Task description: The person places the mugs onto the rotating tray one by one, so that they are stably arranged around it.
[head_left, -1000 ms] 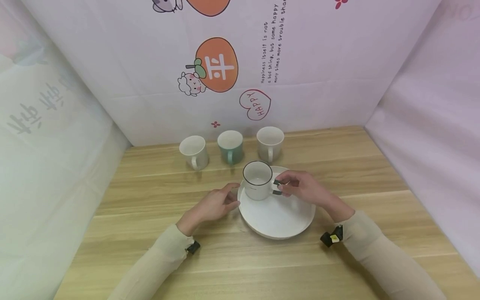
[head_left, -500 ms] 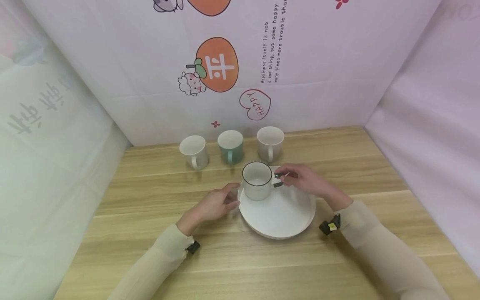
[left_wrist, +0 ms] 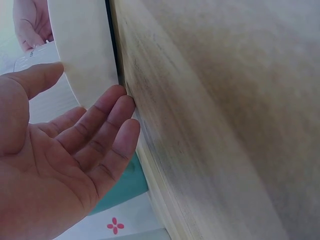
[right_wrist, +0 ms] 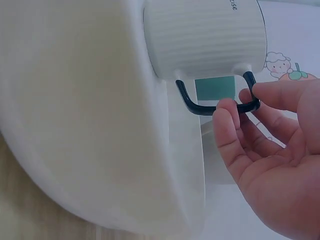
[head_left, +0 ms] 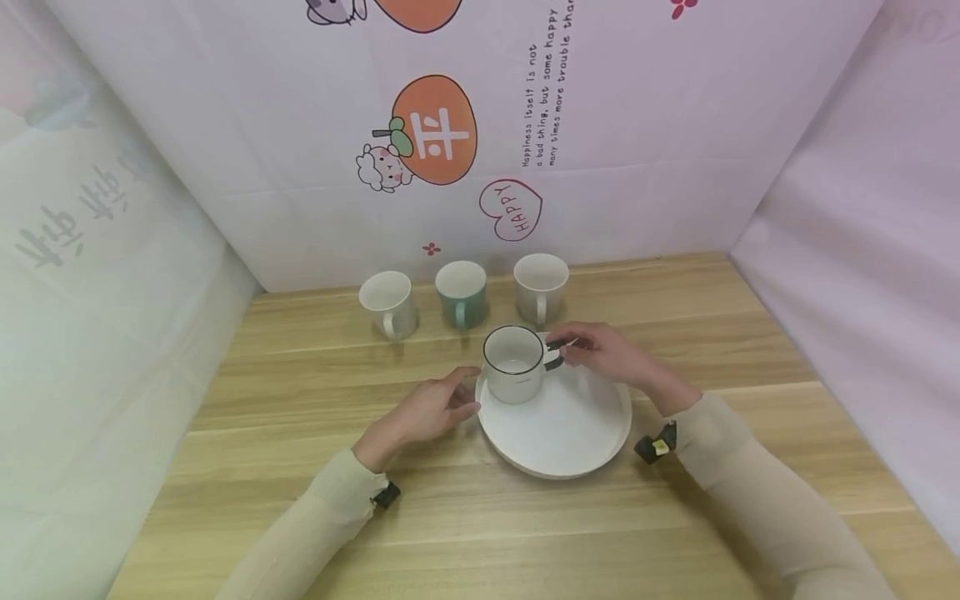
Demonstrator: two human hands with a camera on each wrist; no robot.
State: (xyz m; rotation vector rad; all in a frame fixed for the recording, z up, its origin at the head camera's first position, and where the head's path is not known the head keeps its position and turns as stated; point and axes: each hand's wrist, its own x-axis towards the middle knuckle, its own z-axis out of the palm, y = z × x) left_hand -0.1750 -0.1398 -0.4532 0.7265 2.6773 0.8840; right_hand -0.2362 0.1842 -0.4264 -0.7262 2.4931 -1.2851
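A white ribbed mug (head_left: 514, 385) with a dark rim stands upright at the back left of a round white tray (head_left: 562, 437). My right hand (head_left: 607, 357) holds its handle, which the right wrist view shows as a dark loop (right_wrist: 200, 109) with thumb and fingers pinching its outer corner. At the tray's left edge, my left hand (head_left: 426, 408) rests with loosely bent fingers. In the left wrist view its thumb and fingertips lie right at the tray's side wall (left_wrist: 87, 50), and the palm holds nothing.
Behind the tray stand a white mug (head_left: 400, 315) at left, a teal mug (head_left: 474, 310) and another white mug (head_left: 551, 302), handles facing me. A printed white cloth (head_left: 630, 183) hangs behind the wooden table (head_left: 450, 533), with more cloth at both sides.
My right hand has moved slightly back and left, turning the mug so its handle points more to the back. My left hand and the tray have stayed put.
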